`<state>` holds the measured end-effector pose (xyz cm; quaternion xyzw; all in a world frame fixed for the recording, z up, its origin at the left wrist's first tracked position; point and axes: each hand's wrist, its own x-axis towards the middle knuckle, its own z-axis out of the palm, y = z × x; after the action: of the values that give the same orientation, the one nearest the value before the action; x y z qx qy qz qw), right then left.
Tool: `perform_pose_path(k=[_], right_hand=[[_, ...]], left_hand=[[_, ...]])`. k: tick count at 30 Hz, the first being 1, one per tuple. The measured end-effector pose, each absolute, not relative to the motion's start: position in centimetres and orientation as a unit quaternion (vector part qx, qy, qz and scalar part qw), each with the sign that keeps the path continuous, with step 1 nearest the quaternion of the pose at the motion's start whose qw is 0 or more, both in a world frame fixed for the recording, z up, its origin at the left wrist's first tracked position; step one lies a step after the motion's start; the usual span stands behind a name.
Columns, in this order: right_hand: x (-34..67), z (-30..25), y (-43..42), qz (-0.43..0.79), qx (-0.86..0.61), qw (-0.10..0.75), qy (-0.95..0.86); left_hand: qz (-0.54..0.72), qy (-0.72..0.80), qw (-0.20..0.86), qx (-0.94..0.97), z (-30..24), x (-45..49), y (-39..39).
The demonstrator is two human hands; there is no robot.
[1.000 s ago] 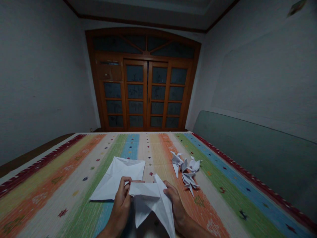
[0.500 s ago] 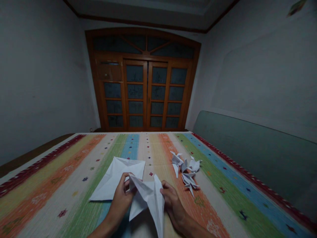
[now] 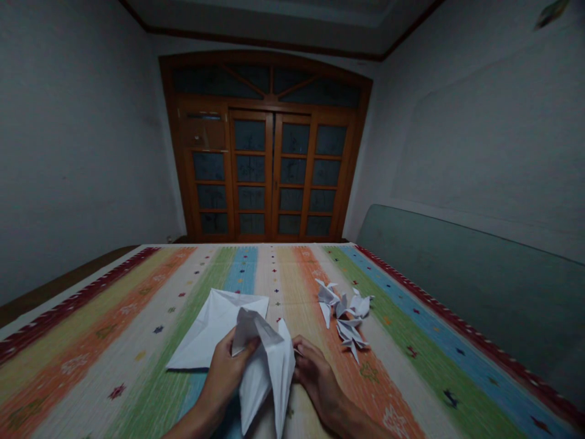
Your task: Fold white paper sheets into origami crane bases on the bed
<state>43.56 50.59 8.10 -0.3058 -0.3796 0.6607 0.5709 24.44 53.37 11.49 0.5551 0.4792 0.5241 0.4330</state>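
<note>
A partly folded white paper sheet (image 3: 267, 366) is held up between both hands at the bottom centre. My left hand (image 3: 226, 372) pinches its left upper edge, thumb over the fold. On the other side, my right hand (image 3: 317, 378) grips the paper's right edge with curled fingers. The sheet's sides are drawn together into a narrow pointed shape hanging down towards me.
A creased white sheet (image 3: 214, 329) lies flat on the striped multicoloured mat (image 3: 137, 317) just beyond my left hand. Several folded white paper cranes (image 3: 345, 311) lie to the right. A wooden glazed door (image 3: 269, 174) stands at the far end, a dark green panel (image 3: 457, 274) along the right.
My hands have come closer together, and the wide spread paper has been folded inwards into a narrower, taller shape. The flat sheet and the cranes have not moved.
</note>
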Motion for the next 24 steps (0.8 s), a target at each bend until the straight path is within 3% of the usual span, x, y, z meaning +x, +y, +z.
perform_pose_path(k=[4,9,16,24], right_hand=[[43.6,7.3,50.7,0.593,-0.303,0.592,-0.455],[43.1,6.4,50.1,0.454,-0.344,0.557,-0.605],[43.6,7.0,50.0,0.272,-0.437,0.582,-0.629],[43.7,7.7,50.5,0.218,-0.376,0.651,-0.623]], left_hand=[[0.531,0.509,0.409,0.541,11.5,24.3,53.4],[0.532,0.501,0.363,0.577,11.3,24.3,53.0],[0.503,0.443,0.334,0.663,11.3,24.5,51.6],[0.466,0.443,0.375,0.667,12.1,24.5,51.5]])
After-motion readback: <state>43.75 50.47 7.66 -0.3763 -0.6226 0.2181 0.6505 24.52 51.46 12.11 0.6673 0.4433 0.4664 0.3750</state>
